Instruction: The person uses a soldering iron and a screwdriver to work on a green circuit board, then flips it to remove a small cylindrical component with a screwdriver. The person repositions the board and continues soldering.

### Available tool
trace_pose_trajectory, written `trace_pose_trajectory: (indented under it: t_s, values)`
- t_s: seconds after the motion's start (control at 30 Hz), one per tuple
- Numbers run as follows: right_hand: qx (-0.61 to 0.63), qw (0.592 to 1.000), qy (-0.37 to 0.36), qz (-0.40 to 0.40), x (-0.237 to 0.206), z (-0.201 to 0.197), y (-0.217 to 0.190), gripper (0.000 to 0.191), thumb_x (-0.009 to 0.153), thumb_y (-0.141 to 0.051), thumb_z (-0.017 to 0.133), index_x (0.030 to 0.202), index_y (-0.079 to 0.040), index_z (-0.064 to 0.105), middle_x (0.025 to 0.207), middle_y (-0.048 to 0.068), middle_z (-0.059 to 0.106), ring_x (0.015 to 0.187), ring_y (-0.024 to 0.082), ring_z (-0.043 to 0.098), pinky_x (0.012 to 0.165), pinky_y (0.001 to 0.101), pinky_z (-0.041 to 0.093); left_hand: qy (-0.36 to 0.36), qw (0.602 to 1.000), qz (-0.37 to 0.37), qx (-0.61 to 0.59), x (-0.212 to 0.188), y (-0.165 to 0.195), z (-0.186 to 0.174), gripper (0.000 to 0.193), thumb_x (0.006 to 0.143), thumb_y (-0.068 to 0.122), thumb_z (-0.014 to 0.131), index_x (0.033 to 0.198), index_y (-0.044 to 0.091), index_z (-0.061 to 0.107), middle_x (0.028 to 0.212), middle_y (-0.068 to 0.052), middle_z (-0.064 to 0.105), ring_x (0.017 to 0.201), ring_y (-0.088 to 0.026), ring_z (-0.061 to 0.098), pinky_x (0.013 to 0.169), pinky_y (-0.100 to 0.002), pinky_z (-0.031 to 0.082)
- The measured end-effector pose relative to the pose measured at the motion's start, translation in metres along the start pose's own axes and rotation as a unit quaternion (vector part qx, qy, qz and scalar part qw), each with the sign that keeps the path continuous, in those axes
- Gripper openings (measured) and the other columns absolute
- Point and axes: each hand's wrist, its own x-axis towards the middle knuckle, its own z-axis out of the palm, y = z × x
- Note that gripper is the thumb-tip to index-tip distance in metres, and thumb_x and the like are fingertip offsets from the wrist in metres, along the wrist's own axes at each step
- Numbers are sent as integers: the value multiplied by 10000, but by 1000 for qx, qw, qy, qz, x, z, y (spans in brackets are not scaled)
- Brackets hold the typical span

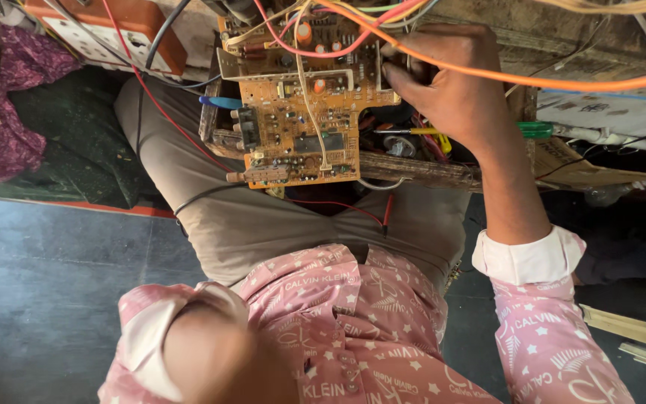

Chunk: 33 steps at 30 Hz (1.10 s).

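Note:
An orange circuit board [300, 123] with small components lies tilted on a worn wooden bench edge [413, 170] above my lap. My right hand [454, 90] reaches in from the right, its fingers closed on the board's upper right edge beside a metal part. Pink, red and yellow wires [300, 52] loop over the board, and a thick orange wire [562, 78] crosses above my hand. Only the bent left arm with its rolled pink sleeve [151, 337] shows at the bottom left; the left hand itself is out of sight.
A green-handled screwdriver [536, 129] lies on the bench under my right wrist, and a blue-handled tool [222, 102] lies left of the board. An orange-and-white socket box [114, 30] sits top left, purple cloth [9, 112] far left, wooden strips [629, 329] on the dark floor at right.

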Motion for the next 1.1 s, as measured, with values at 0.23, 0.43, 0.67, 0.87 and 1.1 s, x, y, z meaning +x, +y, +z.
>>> trace_pose_trajectory:
  t_s: [0.23,0.43,0.67,0.87,1.1]
  values:
    - [5,1000,1,-10,-1,0,2,193,993,-13,819,1164,23,737,784,116,632,617,171,568,613,311,464,-174,948,-221,149,-52,-59,17,203,1015,69,720,1175,44,598,1192,-91,616,971,-260,632,866,-372,496]
    - [-18,999,2,45,2,4,0,200,1014,-38,830,1195,7,760,790,130,624,614,197,542,634,345,465,-273,910,-205,236,-109,-94,18,208,1000,91,710,1177,53,610,1159,-80,597,988,-265,580,881,-402,449]
    - [-36,997,10,-69,3,-4,-4,259,909,8,791,1159,38,733,959,180,718,791,284,688,724,369,540,-321,882,-172,298,-120,-104,18,339,882,74,700,1211,40,625,1182,-90,603,1013,-259,586,883,-396,462]
    - [-10,1000,19,-1,8,5,-2,209,981,-25,811,1180,18,759,950,157,732,770,229,699,756,349,546,-313,886,-157,304,-126,-106,17,347,847,68,688,1190,19,667,1206,-93,623,1056,-259,592,901,-388,469]
    - [-20,996,74,-48,7,0,-4,166,1003,54,677,1155,32,741,881,145,702,738,166,663,727,310,523,-293,896,-161,293,-124,-108,18,314,836,44,710,1148,23,687,1150,-82,639,1048,-258,598,902,-389,489]
